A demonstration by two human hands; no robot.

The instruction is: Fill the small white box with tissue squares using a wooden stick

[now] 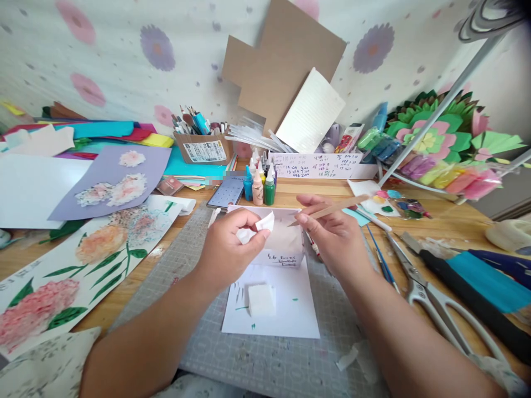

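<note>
Tissue (267,222) held up over mat (199,337), pinched between thumb and fingers of left hand (230,243). Right hand (332,235), fingers closed on stick (350,203), tip near tissue. Paper (292,312) flat on mat, white pad (261,299) lying on it. Beyond: 3 bottles (258,189) in front row, phone (226,189) left of them. Scissors (420,288) right of right hand.

A loose pale sleeve (50,356) with small grey leafy markings tops the bare left forearm (160,323).
</note>
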